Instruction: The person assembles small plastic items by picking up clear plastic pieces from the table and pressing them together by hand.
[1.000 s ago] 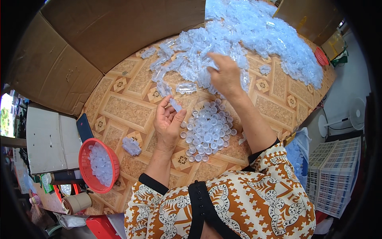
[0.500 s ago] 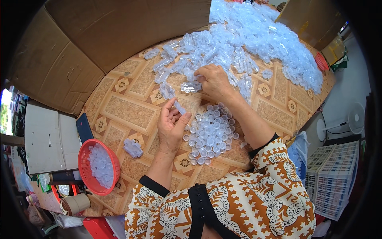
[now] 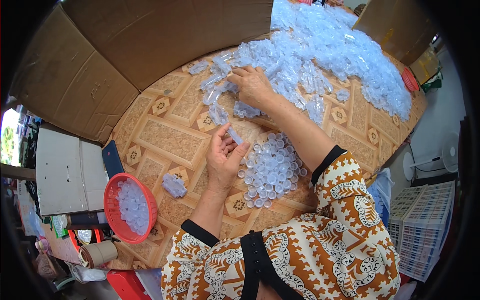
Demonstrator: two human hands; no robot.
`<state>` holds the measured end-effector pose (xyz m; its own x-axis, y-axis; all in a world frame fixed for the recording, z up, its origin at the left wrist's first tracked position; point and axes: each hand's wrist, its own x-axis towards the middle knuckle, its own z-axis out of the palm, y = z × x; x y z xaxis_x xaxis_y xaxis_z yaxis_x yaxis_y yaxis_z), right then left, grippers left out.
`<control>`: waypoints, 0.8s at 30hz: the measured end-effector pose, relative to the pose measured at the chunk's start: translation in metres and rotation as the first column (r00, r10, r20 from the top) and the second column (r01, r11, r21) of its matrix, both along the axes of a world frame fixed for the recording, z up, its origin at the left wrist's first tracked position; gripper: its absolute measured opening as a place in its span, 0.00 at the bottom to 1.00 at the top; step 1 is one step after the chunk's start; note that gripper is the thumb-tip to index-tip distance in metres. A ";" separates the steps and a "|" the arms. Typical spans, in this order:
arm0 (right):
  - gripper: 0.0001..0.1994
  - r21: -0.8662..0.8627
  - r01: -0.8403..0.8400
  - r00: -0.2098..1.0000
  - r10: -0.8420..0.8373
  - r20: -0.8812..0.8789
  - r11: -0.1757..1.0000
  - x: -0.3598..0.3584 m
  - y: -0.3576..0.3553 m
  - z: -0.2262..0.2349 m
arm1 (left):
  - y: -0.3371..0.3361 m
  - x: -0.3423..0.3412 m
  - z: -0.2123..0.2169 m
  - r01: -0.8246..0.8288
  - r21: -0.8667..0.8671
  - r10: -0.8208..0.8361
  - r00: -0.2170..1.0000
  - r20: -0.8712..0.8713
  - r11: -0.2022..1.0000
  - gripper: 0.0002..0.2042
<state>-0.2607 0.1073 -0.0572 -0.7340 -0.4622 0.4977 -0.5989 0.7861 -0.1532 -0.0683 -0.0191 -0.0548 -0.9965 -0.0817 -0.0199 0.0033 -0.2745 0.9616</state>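
Observation:
My left hand (image 3: 224, 157) pinches a short clear plastic tube (image 3: 234, 135) between thumb and fingers, above the table near the small caps. My right hand (image 3: 253, 89) reaches to the near edge of a big heap of clear plastic pieces (image 3: 325, 42). Its fingers are stretched out and apart, with the tips over some loose tube-like pieces; the thumb is hidden. A clear ribbed piece (image 3: 246, 109) lies just below that hand. Between my forearms spreads a pile of small round translucent caps (image 3: 272, 170).
A red plastic basket (image 3: 151, 206) of translucent caps stands at the left. Beside it lies a small clump of clear pieces (image 3: 174, 185). Tall cardboard (image 3: 165, 40) walls the table's far left side. A white fan (image 3: 449, 152) stands at the right, beyond the table edge.
My right hand has moved away from the clear ribbed piece, farther and to the left, onto the heap's edge. My left hand still holds the tube. The whole view has shifted slightly.

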 end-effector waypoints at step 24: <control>0.19 0.287 0.104 0.908 -0.208 0.362 0.952 -0.005 -0.040 0.043 | -0.003 -0.001 0.002 0.002 -0.016 -0.002 1.000 0.004 1.000 0.33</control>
